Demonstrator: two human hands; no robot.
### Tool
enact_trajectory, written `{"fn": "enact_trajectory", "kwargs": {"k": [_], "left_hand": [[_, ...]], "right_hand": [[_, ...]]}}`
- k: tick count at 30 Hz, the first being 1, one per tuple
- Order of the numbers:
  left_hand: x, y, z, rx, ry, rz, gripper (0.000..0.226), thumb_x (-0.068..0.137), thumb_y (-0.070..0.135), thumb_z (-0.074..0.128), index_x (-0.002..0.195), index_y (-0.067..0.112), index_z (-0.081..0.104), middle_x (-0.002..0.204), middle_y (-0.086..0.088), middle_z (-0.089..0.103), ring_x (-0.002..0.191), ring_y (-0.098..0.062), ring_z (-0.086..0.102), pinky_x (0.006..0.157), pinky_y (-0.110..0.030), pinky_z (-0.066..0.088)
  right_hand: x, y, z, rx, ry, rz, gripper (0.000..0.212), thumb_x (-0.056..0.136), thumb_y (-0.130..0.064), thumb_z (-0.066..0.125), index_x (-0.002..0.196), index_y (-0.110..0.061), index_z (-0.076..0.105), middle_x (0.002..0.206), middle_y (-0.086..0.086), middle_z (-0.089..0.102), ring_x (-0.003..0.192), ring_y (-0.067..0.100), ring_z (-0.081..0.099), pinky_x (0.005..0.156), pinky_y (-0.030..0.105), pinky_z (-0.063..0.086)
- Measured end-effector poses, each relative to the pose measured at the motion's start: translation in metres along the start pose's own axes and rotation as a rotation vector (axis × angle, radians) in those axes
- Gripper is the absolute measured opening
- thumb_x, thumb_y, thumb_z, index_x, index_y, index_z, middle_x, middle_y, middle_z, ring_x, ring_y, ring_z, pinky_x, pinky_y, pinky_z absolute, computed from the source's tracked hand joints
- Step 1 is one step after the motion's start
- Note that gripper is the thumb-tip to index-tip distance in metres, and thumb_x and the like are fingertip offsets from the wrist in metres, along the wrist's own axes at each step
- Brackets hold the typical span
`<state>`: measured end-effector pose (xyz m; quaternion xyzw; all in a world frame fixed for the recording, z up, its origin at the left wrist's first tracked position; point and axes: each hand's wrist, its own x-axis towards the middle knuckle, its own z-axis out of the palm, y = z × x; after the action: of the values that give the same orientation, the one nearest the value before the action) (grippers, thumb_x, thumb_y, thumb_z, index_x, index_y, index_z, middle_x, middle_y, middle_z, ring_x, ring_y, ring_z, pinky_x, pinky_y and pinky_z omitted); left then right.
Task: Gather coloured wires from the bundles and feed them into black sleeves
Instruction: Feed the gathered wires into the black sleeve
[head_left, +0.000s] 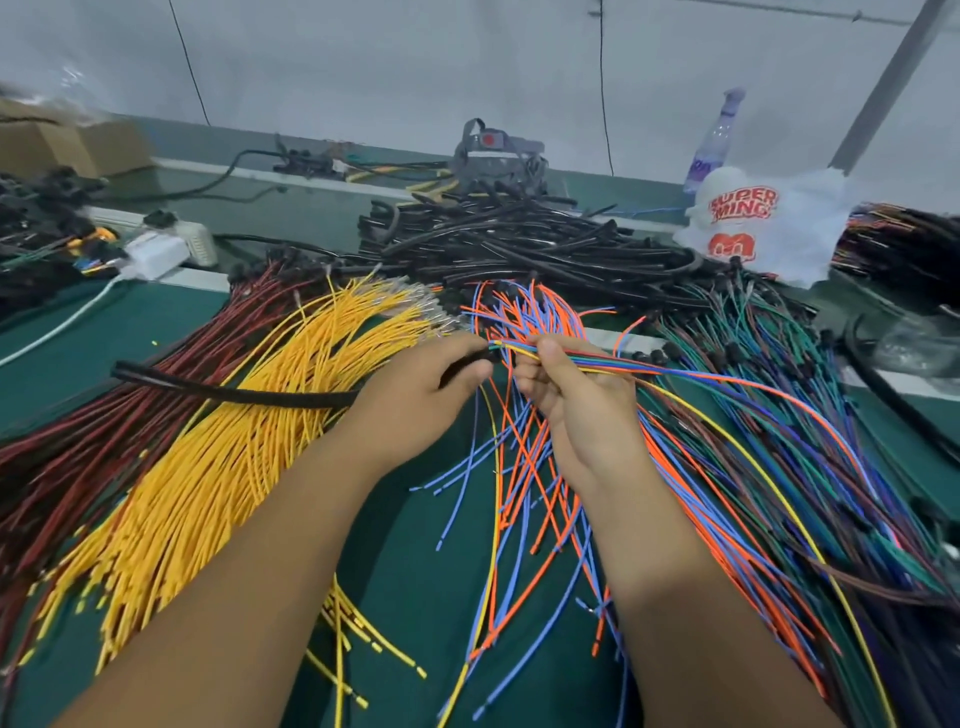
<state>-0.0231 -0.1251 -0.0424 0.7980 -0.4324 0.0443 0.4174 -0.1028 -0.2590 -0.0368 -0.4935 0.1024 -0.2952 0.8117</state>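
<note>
From the head camera: the left hand (415, 395) grips a black sleeve (234, 391) by its mouth, the right hand (566, 384) pinching a gathered set of coloured wires (649, 368) whose tips just meet that opening above the green counter (415, 571). A splayed tip would likely snag the rim and buckle; the long tails could catch the loose bundles.

The black sleeve (234, 391) in my left hand (415, 395) looks matt and woven. Wires (597, 364) pinched in my right hand (566, 384) carry smooth plastic insulation. Beyond the sleeve, piled black tubing (519, 234) appears glossy; the table (415, 571) covering, matt green.
</note>
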Motion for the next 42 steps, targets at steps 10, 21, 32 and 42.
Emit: {"fn": "enact_trajectory", "kwargs": {"k": [10,21,32,42], "left_hand": [[-0.002,0.011,-0.009,-0.321,0.135,-0.192,0.032,0.077,0.033,0.071,0.108,0.029,0.07,0.096,0.013,0.071,0.096,0.001,0.063,0.089,-0.024,0.046],[0.003,0.008,-0.007,-0.401,0.172,-0.268,0.012,0.082,0.015,0.073,0.086,0.027,0.073,0.069,0.017,0.071,0.07,0.008,0.062,0.07,-0.003,0.043],[0.003,0.01,-0.002,-0.318,0.161,-0.264,0.013,0.08,0.018,0.075,0.091,0.024,0.075,0.072,0.021,0.068,0.066,0.015,0.059,0.062,0.001,0.038],[-0.003,0.0,0.0,0.16,-0.004,-0.146,0.032,0.091,0.055,0.049,0.11,0.033,0.062,0.084,0.013,0.06,0.077,-0.013,0.054,0.061,-0.029,0.037]], "right_hand": [[-0.002,0.005,0.0,-0.231,-0.027,-0.086,0.016,0.093,0.0,0.058,0.082,-0.009,0.065,0.057,-0.002,0.065,0.054,0.011,0.063,0.057,0.021,0.053],[-0.003,0.003,0.0,-0.219,-0.062,-0.016,0.01,0.091,-0.005,0.062,0.084,-0.009,0.068,0.058,0.003,0.067,0.055,0.012,0.064,0.058,0.02,0.052],[0.0,0.01,-0.003,-0.448,-0.118,-0.026,0.017,0.08,-0.012,0.074,0.073,-0.027,0.077,0.071,0.004,0.074,0.07,0.017,0.071,0.082,0.039,0.057],[0.003,0.003,-0.004,-0.139,-0.003,-0.003,0.019,0.088,0.004,0.063,0.074,-0.009,0.068,0.058,-0.002,0.067,0.056,0.008,0.064,0.062,0.018,0.053]]}}
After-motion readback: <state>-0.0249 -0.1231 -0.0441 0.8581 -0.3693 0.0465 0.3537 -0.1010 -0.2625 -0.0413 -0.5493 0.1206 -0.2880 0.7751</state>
